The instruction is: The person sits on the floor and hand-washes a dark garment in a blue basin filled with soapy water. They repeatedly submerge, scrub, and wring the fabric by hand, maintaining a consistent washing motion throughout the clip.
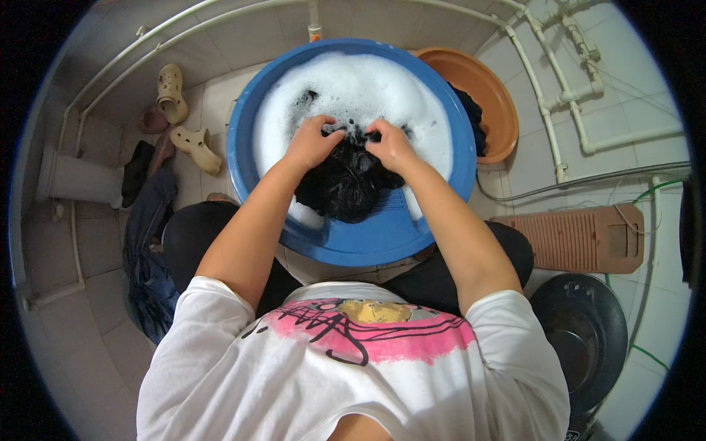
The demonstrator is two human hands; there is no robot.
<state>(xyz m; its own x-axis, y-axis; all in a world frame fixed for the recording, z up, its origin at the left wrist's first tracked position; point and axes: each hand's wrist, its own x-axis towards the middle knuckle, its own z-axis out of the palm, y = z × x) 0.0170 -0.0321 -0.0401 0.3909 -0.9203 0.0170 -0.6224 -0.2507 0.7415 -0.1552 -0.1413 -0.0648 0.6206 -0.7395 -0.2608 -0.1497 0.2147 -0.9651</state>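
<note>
A round blue tub (241, 140) full of white suds (382, 77) stands in front of me. Wet, bunched black cloth (351, 184) rests over the near part of the tub, partly on a sloped blue surface inside it. With curled fingers, my left hand (315, 142) grips the cloth's far end. A short way to its right, my right hand (393, 145) pinches the same black cloth. Between the two hands the fabric is gathered, and some of its far side disappears under the foam. The fingertips are partly hidden in the cloth.
Behind the tub at right sits an orange basin (503, 103) holding dark cloth (471, 121). A brown washboard (577, 239) and a black basin (581, 331) lie at right. Beige clogs (195, 151) and dark blue clothing (151, 253) are at left. White pipes (548, 132) line the walls.
</note>
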